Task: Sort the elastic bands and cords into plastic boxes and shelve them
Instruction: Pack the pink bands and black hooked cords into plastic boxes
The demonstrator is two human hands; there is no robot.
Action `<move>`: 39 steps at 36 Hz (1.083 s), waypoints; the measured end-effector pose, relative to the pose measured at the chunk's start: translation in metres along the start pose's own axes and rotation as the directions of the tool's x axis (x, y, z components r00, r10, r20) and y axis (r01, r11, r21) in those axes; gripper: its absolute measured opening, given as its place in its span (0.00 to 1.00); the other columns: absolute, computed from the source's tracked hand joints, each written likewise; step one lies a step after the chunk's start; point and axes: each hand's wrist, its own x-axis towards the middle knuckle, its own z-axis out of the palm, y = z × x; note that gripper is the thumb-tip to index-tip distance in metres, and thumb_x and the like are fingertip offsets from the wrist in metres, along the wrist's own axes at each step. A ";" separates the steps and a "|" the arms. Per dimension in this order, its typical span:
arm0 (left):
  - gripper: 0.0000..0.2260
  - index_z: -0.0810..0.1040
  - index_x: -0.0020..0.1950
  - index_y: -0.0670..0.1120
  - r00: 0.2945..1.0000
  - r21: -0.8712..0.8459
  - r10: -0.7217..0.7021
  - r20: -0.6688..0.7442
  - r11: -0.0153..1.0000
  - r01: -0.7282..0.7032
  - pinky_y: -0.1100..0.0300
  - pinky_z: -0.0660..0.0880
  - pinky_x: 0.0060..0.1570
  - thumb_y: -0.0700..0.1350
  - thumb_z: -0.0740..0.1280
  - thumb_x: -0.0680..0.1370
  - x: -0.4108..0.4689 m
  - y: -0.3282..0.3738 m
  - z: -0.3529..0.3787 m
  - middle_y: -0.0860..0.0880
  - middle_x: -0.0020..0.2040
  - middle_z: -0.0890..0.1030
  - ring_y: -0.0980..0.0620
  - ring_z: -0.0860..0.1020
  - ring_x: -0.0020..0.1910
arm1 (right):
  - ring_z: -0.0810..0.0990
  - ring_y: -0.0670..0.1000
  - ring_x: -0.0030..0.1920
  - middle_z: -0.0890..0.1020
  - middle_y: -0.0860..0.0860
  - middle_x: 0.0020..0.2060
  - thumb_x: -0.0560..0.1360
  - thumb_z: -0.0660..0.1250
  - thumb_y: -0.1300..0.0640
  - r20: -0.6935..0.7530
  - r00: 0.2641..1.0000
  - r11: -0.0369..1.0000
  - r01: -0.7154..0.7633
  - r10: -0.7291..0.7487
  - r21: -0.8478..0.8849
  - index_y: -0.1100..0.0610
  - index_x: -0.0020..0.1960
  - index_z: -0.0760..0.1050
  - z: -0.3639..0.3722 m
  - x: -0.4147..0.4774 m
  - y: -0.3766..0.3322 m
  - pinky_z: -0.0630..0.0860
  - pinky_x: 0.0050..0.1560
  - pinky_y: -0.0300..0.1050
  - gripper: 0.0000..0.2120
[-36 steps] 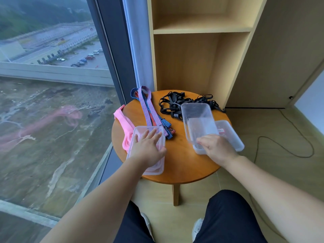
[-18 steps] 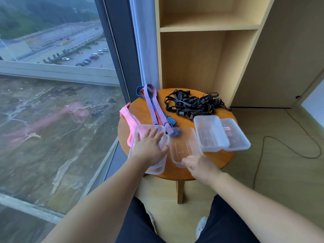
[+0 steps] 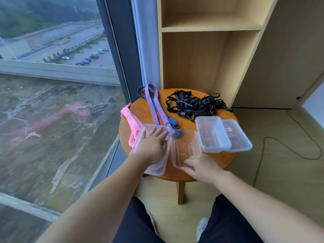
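On the round wooden table (image 3: pixel 206 170) lie a pink band (image 3: pixel 132 122), striped blue and purple bands (image 3: pixel 156 106) and a tangle of black cords (image 3: pixel 194 104). My left hand (image 3: pixel 152 146) rests flat, fingers straight, on a clear plastic box (image 3: pixel 158 170) at the table's left front. Beside it stands a second clear box (image 3: pixel 185 146). My right hand (image 3: pixel 201 168) holds that box by its near rim. At the right, a third clear box (image 3: pixel 212 134) lies partly over another clear container (image 3: pixel 238 137).
A wooden shelf unit (image 3: pixel 210 28) with open compartments stands right behind the table. A floor-to-ceiling window (image 3: pixel 52 102) runs along the left. A black cable (image 3: pixel 287 148) trails over the wooden floor at the right. My knees are below the table's front edge.
My right hand took one clear box off the stack at the right and brought it left, setting it down beside the box under my left hand. The left hand stayed put.
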 end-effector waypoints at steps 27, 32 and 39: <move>0.15 0.76 0.67 0.45 0.950 -0.153 -0.204 -0.235 0.973 0.171 0.57 0.68 0.56 0.44 0.62 0.80 -0.007 -0.050 -0.051 0.46 0.65 0.77 0.44 0.74 0.62 | 0.74 0.54 0.40 0.77 0.53 0.34 0.80 0.60 0.57 -0.169 0.984 0.991 -0.027 0.050 0.134 0.60 0.37 0.75 -0.091 0.057 -0.007 0.73 0.43 0.53 0.15; 0.14 0.77 0.64 0.45 0.928 -0.166 -0.290 -0.236 0.953 0.255 0.58 0.69 0.51 0.43 0.62 0.80 -0.011 -0.089 -0.056 0.46 0.61 0.78 0.45 0.76 0.59 | 0.65 0.56 0.33 0.66 0.53 0.25 0.76 0.62 0.62 -0.180 0.983 0.993 0.051 -0.031 0.106 0.60 0.30 0.64 -0.108 0.114 -0.043 0.66 0.34 0.54 0.17; 0.14 0.76 0.65 0.48 0.870 -0.208 -0.439 -0.224 0.894 0.397 0.56 0.73 0.52 0.45 0.60 0.80 -0.008 -0.139 -0.045 0.51 0.63 0.78 0.49 0.75 0.62 | 0.78 0.58 0.46 0.83 0.56 0.40 0.77 0.65 0.57 0.047 0.999 0.995 0.009 -0.014 0.102 0.64 0.43 0.81 -0.092 0.225 -0.086 0.75 0.48 0.51 0.12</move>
